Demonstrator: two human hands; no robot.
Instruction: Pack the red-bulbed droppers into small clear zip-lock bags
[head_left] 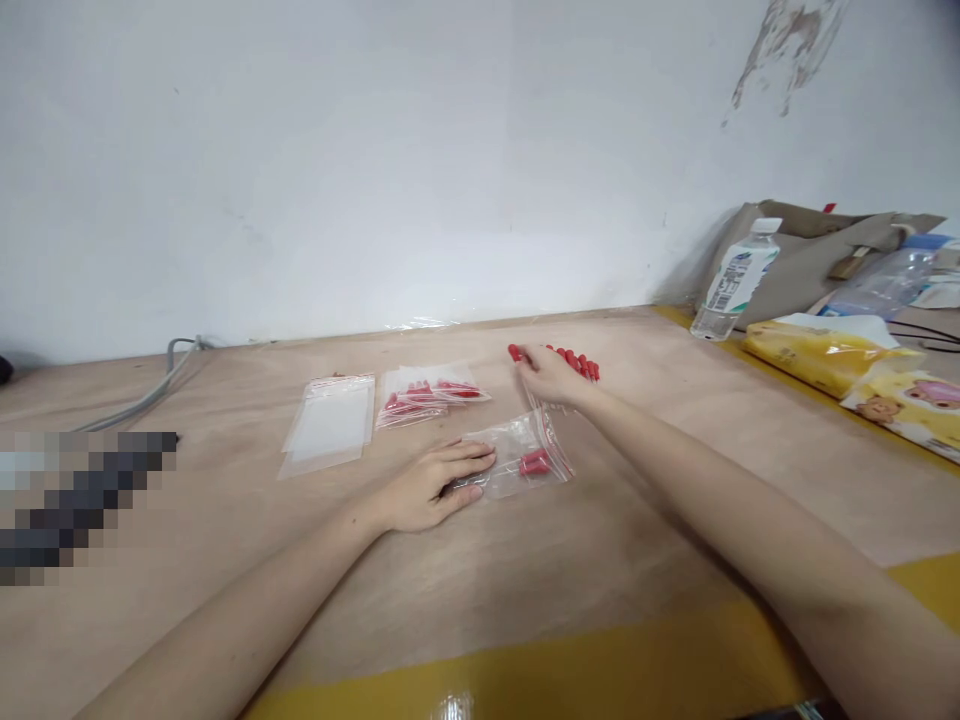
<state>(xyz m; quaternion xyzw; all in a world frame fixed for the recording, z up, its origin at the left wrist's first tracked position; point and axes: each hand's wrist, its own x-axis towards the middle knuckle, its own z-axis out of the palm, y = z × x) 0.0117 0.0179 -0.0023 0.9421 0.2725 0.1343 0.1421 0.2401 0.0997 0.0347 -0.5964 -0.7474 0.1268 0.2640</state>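
My left hand (431, 485) lies flat on the table with fingers stretched out, pressing the left edge of a clear zip bag (521, 455) that holds a couple of small red pieces. My right hand (547, 375) reaches further back to a loose heap of small red pieces (577, 362); its fingers curl around one red piece at the heap's left end. To the left lie filled zip bags with red pieces (427, 395) and a stack of empty clear zip bags (330, 425).
A wooden table (525, 580) with a yellow front edge runs to a white wall. At the right stand a water bottle (735, 280), a brown bag (817, 250) and yellow tissue packs (862, 370). A grey cable (161, 385) lies at the left.
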